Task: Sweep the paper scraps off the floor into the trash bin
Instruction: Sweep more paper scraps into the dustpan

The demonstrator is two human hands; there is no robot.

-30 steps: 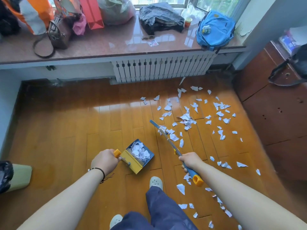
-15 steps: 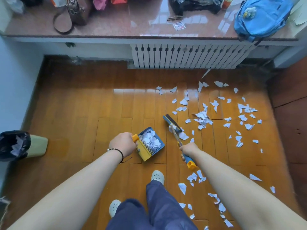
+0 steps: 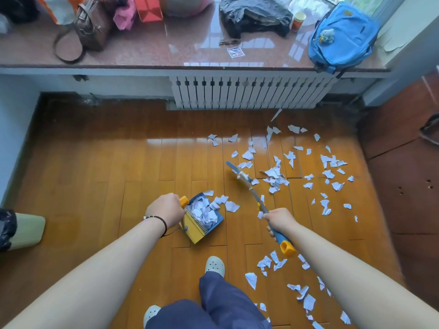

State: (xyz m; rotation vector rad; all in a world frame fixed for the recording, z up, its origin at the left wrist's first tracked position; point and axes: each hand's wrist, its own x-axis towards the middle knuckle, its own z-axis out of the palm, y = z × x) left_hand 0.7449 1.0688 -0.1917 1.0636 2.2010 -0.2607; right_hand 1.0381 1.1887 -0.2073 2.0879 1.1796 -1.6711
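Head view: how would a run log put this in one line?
left hand grips blue-yellow plastic dustpan | right hand grips blue-handled broom | white paper scraps remain

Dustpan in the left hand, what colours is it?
Blue plastic dustpan with yellow comb and handle, head view.

You find no text you can read here — the small printed card (image 3: pixel 235 52) on the stone sill (image 3: pixel 142 51) shows a red and blue pattern too blurred to make out, and the blue backpack (image 3: pixel 344 36) carries a small patch, unreadable.
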